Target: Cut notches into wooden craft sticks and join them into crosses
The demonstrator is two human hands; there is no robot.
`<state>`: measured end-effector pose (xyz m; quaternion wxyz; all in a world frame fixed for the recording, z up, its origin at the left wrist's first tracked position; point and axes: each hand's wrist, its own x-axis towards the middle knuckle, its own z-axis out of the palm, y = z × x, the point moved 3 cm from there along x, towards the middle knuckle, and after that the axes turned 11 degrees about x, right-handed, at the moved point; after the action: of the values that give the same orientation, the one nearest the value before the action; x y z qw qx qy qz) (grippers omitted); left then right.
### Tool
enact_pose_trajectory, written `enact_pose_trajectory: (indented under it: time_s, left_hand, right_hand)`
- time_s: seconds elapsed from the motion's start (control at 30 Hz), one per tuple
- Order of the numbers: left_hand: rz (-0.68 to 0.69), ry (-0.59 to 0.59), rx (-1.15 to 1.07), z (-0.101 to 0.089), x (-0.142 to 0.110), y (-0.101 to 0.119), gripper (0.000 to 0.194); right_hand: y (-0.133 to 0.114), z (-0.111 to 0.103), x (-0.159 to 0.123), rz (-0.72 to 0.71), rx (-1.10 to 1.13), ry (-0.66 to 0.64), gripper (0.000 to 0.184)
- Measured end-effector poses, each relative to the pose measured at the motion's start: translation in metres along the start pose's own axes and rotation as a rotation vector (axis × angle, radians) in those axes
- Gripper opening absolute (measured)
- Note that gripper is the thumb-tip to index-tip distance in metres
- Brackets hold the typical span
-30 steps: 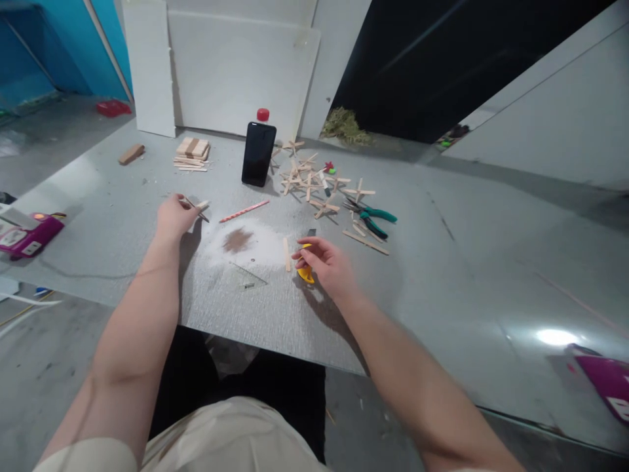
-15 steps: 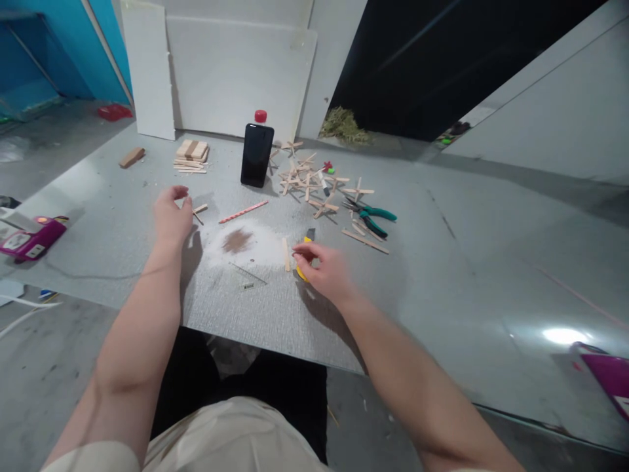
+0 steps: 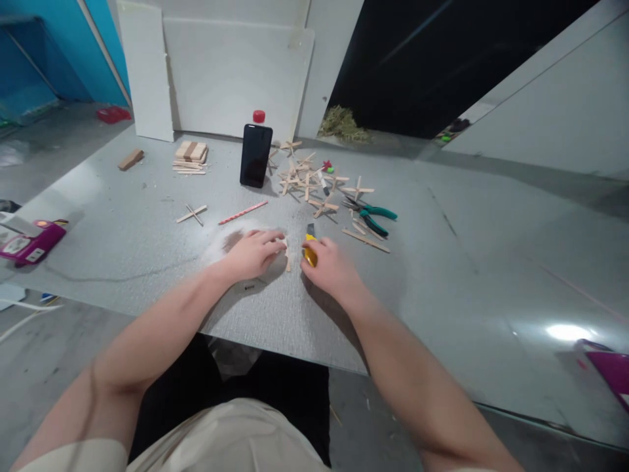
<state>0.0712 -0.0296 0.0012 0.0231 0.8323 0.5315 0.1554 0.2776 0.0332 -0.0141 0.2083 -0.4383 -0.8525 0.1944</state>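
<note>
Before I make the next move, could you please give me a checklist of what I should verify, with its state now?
1. Right hand holds the yellow cutter: ok.
2. Cutter's grey end points away from the body: ok.
3. Left fingers are apart from that end: ok.
4. Left hand is at the loose wooden stick: ok.
5. Stick is pressed firmly: cannot tell, fingers cover part.
6. Pliers are apart from both hands: ok.

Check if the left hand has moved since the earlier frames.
Yes, rightward: the left hand went from left of the striped rod to its near side.
</note>
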Motion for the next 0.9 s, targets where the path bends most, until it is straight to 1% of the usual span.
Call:
enact_pose_trajectory:
  time_s: [0.1,0.17,0.3,0.43,0.5,0.53,0.63,0.7,0.77,0.8,0.83,0.9]
  left_hand:
    - [0.15,-0.05,0.004,0.003,-0.001,0.008,0.029]
    - [0.205,-0.075,0.006,0.003,-0.001,0.009,0.028]
    - [0.215,-0.085,0.02,0.004,-0.002,0.004,0.027]
    - [0.164,-0.077,0.054,0.003,-0.001,0.003,0.029]
    - [0.07,-0.049,0.098,0.0,-0.001,-0.003,0.032]
    - [-0.01,-0.022,0.128,-0.002,-0.002,-0.008,0.033]
    - [-0.344,0.092,0.227,-0.014,-0.007,-0.037,0.038]
    - [-0.522,0.125,0.264,-0.02,-0.012,-0.058,0.038]
    - [-0.616,0.107,0.268,-0.023,-0.016,-0.074,0.034]
    - [-0.644,0.097,0.264,-0.023,-0.017,-0.078,0.034]
    - [-0.663,0.088,0.257,-0.023,-0.017,-0.08,0.034]
    - [-0.681,0.083,0.236,-0.021,-0.016,-0.077,0.037]
  right_hand:
    - [0.009,-0.004,0.004,0.037,-0.073,0.018,0.028]
    - [0.017,-0.007,0.007,0.055,-0.114,0.03,0.028]
    - [0.034,-0.013,0.012,0.082,-0.169,0.068,0.027]
    - [0.053,-0.02,0.016,0.092,-0.176,0.136,0.032]
    - [0.061,-0.024,0.018,0.085,-0.162,0.18,0.033]
    - [0.065,-0.026,0.02,0.078,-0.15,0.203,0.033]
    - [0.069,-0.028,0.023,0.036,-0.093,0.264,0.033]
    - [0.067,-0.028,0.025,-0.002,-0.041,0.279,0.032]
    - [0.06,-0.027,0.025,-0.04,0.015,0.272,0.031]
    - [0.056,-0.026,0.024,-0.056,0.044,0.262,0.031]
    - [0.051,-0.026,0.024,-0.071,0.072,0.249,0.03]
    - [0.04,-0.025,0.021,-0.096,0.132,0.21,0.03]
